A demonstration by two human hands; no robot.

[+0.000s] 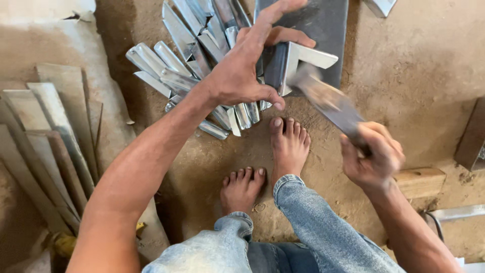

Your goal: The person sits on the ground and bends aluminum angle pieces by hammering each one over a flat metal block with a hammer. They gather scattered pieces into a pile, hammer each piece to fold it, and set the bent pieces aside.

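Note:
My left hand grips a short bent strip of shiny metal and holds it against a dark flat metal plate on the dirt floor. My right hand is closed round the handle of a hammer-like tool, whose blurred head is right at the strip. Under and behind my left hand lies a fanned pile of several similar shiny metal strips. My bare feet rest on the ground just below the pile, knees in blue jeans.
Grey flat boards lean in a stack at the left. A wooden block lies at the right, with a dark slab beyond it and a metal bar near the lower right. The ground is packed brown dirt.

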